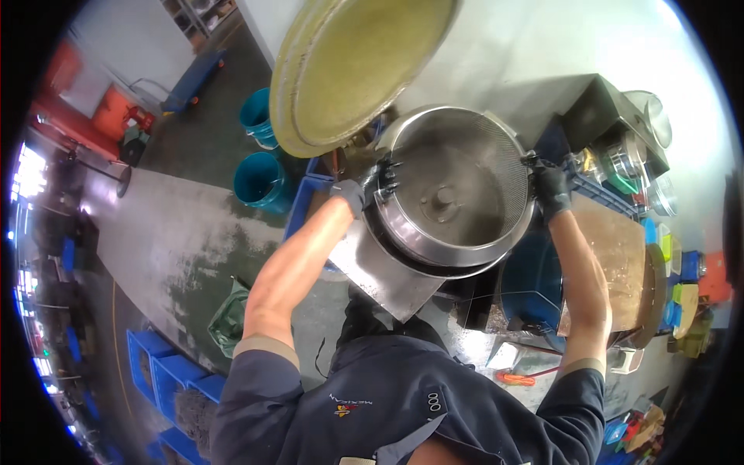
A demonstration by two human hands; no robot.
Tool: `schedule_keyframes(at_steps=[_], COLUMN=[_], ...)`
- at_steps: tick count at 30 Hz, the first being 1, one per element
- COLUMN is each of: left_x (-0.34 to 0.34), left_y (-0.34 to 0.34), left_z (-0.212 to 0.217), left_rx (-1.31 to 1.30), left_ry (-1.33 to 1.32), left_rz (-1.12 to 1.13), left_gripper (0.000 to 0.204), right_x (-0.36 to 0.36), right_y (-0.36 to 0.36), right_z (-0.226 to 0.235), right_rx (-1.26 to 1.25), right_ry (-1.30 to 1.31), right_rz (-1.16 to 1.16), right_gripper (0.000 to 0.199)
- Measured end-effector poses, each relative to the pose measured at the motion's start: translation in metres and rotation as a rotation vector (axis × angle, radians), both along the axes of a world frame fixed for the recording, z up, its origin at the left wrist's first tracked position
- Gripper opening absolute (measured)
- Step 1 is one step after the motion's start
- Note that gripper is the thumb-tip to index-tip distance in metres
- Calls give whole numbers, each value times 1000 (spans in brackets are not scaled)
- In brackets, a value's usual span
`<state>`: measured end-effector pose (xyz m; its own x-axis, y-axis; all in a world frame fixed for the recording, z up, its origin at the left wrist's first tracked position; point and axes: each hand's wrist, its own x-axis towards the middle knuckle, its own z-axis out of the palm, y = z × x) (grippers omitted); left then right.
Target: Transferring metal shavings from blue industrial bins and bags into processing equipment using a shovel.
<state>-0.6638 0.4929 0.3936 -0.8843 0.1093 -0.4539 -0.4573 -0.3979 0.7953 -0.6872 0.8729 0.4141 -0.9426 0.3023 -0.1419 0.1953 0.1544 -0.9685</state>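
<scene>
Basket: while both gloved hands grip its rim, one round steel sieve basket (453, 194) sits between them, tilted, mouth facing the person.
Left hand (358, 191): clamped on left rim.
Right hand (552, 190): clamped on right rim.
Lid (349, 66): one, raised above left hand.
Buckets (260, 182): two teal, left of left hand.

Both bare forearms extend forward and upward, spread wide apart. The gloved left hand (358, 192) and gloved right hand (552, 188) are closed in a grip, facing each other at equal height.
</scene>
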Motion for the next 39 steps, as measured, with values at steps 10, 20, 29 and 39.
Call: schedule_keyframes(at_steps=[10, 20, 29, 39], left_x=[-20, -43, -57, -78], left_y=[10, 14, 27, 28], left_z=[-88, -89, -94, -147], left_rx=[20, 163, -76, -334], left_ry=[-170, -210, -188, -270], left_rz=[-60, -136, -59, -142], left_gripper=[25, 30, 26, 38], right_x=[5, 15, 18, 15], right_y=[13, 22, 20, 30], right_z=[-100, -120, -138, -215], right_rx=[-244, -345, -441, -134], right_ry=[-202, -256, -154, -86], right_rz=[-52, 21, -77, -102], right_gripper=[16, 18, 20, 45])
